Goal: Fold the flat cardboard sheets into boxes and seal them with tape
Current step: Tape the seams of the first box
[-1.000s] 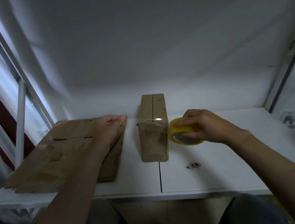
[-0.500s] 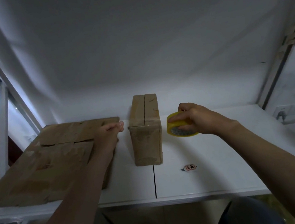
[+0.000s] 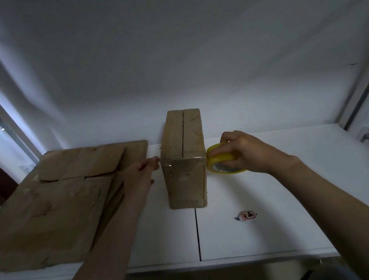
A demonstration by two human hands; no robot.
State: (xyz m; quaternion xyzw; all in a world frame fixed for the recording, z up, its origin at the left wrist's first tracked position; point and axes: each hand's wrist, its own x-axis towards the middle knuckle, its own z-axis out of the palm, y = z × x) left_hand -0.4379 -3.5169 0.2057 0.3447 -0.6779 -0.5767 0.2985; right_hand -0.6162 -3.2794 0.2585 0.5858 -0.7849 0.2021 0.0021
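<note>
One small item [image 3: 246, 215] marked with red characters is laid nearest on the white bench [image 3: 283, 232], just right of the bench's dark seam. To the left, a stack of flat cardboard sheets [image 3: 48, 214] is spread over the bench. Further back, a folded box [image 3: 185, 181] is stood upright in the middle, its top flaps closed with a slit between them. The left hand [image 3: 140, 175] is kept loose, with fingers stretched to the box's upper left edge. A yellow tape roll [image 3: 222, 162] is clasped by the right hand [image 3: 248, 153] against the box's upper right edge.
</note>
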